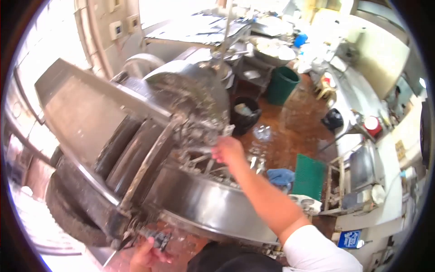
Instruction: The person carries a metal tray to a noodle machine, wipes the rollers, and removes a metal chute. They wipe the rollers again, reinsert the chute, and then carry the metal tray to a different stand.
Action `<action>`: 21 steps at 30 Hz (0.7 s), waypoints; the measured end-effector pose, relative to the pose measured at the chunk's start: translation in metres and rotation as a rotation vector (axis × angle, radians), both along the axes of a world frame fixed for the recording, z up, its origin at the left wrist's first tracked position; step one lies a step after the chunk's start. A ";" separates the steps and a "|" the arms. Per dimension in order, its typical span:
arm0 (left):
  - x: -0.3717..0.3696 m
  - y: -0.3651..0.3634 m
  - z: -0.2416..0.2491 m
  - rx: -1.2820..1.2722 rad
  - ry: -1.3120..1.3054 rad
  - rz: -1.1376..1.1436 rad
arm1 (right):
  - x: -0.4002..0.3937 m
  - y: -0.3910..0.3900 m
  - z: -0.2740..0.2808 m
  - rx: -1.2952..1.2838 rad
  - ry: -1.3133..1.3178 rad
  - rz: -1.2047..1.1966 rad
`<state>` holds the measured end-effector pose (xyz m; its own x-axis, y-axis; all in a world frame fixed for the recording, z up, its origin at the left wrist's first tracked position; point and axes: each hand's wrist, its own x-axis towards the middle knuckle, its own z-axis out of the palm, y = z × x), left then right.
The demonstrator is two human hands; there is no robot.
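A large metal roller machine with a sloping steel chute (86, 118) and long rollers (133, 156) stands in front of me on the left. At its lower corner, my left hand (147, 255) has its fingers curled at a dark, greasy knob (157, 236) on a threaded screw. My right hand (228, 152) reaches over a round steel pan (204, 204) to the machine's far side. Its fingers are closed near a pale metal bar (197, 148); what lies inside them is hidden. Behind that hand rises a rounded metal housing (195, 90) with crusted residue.
A dark bin (244, 119) and a green bin (283, 86) stand on the wet, reddish floor (303, 122). To the right are a green perforated panel (309, 177), a blue cloth (281, 177) and a long counter (358, 86). A loaded metal table (195, 34) is at the back.
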<state>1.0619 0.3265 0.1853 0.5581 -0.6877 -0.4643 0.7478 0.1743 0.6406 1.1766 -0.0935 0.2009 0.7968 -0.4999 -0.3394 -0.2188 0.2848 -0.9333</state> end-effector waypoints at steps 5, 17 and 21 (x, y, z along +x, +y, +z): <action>0.005 -0.072 -0.003 -0.281 -0.123 0.207 | -0.025 0.018 0.019 -1.326 -0.395 0.015; -0.005 0.002 -0.007 0.052 -0.069 0.055 | 0.022 -0.004 -0.003 0.379 0.075 0.069; 0.004 0.017 -0.043 -0.055 0.005 0.010 | -0.004 -0.005 -0.006 -0.280 0.019 0.045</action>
